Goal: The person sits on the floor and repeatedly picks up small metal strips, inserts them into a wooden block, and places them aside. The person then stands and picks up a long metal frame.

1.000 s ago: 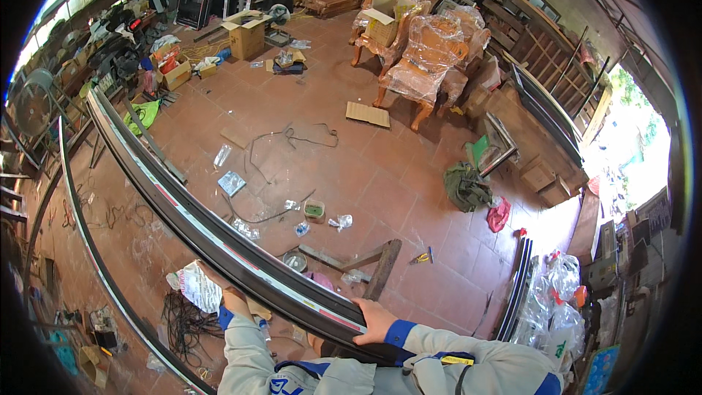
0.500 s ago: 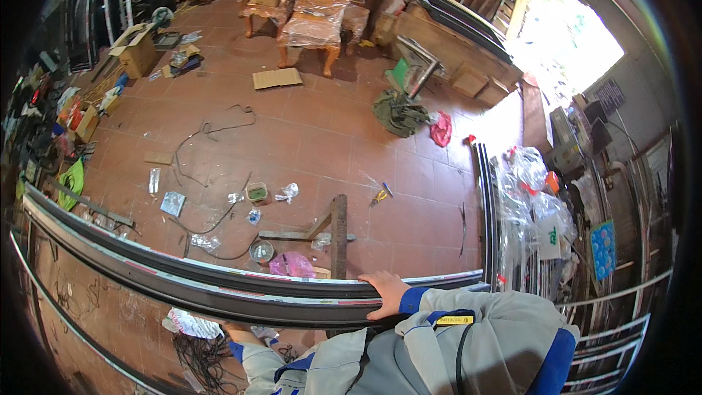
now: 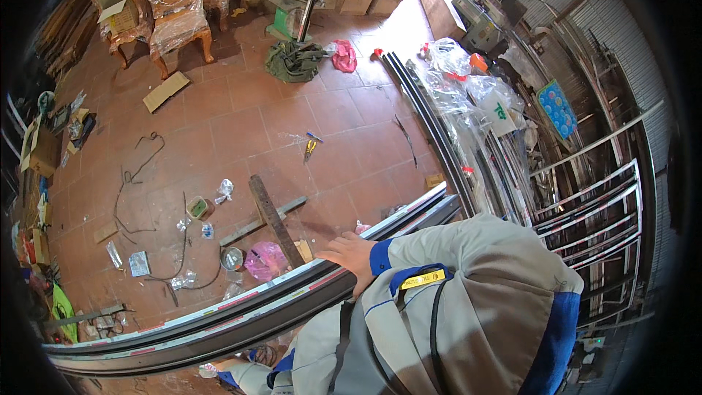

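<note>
A long dark metal profile (image 3: 241, 335) with pale strips of film along its edges stretches across in front of me, its right end farther away than its left. My right hand (image 3: 349, 257) lies over it, fingers across the top and thumb down the near side, gripping it. Below the near edge of the profile, my left hand (image 3: 228, 366) shows only in part; its fingers are hidden. Just beyond the profile are a brown metal bar (image 3: 274, 216), a pink plastic bag (image 3: 265, 260) and a small round tin (image 3: 232, 258).
Pliers with yellow handles (image 3: 310, 149) lie on the tiled floor, beside loose cables and small plastic bags. More dark profiles (image 3: 424, 110) and a pale metal rack (image 3: 592, 212) stand to the right. Wrapped chairs (image 3: 175, 7) and a green cloth heap (image 3: 295, 61) are farther off.
My view has swung to the right, so floor items appear farther left. The profile now slants up toward the right in view. My right hand has stayed on it.
</note>
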A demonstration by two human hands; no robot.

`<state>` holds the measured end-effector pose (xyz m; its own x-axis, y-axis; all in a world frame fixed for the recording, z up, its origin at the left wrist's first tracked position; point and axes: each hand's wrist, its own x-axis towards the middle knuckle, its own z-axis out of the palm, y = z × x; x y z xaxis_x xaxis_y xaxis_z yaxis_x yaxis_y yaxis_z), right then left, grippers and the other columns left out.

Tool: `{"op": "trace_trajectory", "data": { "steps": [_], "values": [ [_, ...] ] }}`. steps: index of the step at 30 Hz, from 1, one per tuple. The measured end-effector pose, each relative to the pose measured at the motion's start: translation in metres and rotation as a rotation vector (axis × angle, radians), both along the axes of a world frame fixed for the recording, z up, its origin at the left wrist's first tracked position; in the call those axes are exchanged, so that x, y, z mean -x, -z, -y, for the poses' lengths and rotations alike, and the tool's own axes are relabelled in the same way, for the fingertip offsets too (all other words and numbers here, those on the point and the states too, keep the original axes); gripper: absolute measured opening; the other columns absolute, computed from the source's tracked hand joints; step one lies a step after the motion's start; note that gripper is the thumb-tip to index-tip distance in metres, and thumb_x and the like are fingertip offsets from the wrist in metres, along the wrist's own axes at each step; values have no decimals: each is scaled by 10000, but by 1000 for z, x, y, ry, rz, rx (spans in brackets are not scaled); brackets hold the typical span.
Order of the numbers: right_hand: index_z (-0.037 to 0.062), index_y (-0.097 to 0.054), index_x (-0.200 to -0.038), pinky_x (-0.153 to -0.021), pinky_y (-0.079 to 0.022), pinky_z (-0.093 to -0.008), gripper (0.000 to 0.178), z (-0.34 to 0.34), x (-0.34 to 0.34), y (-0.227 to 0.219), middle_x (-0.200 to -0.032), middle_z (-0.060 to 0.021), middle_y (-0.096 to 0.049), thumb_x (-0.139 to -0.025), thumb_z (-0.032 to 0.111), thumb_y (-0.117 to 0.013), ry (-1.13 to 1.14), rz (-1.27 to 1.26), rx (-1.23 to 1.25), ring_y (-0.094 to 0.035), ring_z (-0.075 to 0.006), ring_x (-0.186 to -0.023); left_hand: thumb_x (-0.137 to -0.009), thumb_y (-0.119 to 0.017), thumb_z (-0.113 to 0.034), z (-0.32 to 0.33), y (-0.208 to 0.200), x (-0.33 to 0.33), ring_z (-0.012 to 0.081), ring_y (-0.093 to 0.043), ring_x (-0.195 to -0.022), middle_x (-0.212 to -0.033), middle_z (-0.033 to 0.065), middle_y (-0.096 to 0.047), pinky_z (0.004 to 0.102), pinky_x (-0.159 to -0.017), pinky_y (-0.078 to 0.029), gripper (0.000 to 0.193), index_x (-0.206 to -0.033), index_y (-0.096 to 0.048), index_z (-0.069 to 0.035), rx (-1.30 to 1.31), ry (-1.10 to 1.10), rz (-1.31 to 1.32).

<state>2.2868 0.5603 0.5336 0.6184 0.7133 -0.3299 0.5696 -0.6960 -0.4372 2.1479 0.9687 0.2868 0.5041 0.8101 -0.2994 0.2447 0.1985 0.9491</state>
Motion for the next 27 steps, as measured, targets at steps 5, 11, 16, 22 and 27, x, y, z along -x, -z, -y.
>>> {"op": "trace_trajectory", "data": {
  "steps": [5, 11, 16, 22, 27],
  "values": [
    [140, -422, -1606, -1098, -435, -548, 874, 27, 7, 4, -1461, -177, -550, -829, 294, -793, 29, -42, -3, -540, -396, -1380, -1127, -506, -538, 8, -6, -4, 289, -595, -1348, -1557, 114, -590, 449, -1177, -470, 651, -1592, -520, -82, -41, 101, -77],
    [200, -440, -1599, -1113, -459, -568, 674, 64, 1, 7, -1480, -164, -553, -967, 209, -672, 4, -83, 67, -559, -382, -1382, -1129, -516, -518, 15, -11, 0, 287, -605, -1329, -1537, 121, -603, 441, -1164, -483, 637, -1581, -530, -69, -76, 143, -148],
    [128, -463, -1561, -1140, -410, -548, 1077, 93, 0, 15, -1449, -159, -559, -639, 373, -962, -10, -60, -11, -527, -409, -1380, -1132, -524, -502, 19, -14, 11, 285, -614, -1313, -1521, 127, -614, 435, -1153, -493, 626, -1572, -538, -57, -96, 165, -185],
    [159, -486, -1550, -1101, -469, -530, 778, 97, -15, -21, -1467, -152, -580, -826, 87, -764, -15, -122, 11, -560, -381, -1384, -1134, -535, -483, 24, -18, 42, 283, -624, -1295, -1502, 135, -627, 427, -1140, -506, 612, -1560, -547, -44, -108, 130, -198],
    [174, -535, -1540, -1071, -471, -527, 792, 98, -12, -11, -1460, -143, -600, -799, 175, -813, -14, -17, 51, -572, -396, -1355, -1136, -543, -466, 38, 18, 77, 281, -633, -1279, -1486, 141, -638, 421, -1129, -517, 600, -1551, -555, -33, -151, 94, -181]
  ]
}}
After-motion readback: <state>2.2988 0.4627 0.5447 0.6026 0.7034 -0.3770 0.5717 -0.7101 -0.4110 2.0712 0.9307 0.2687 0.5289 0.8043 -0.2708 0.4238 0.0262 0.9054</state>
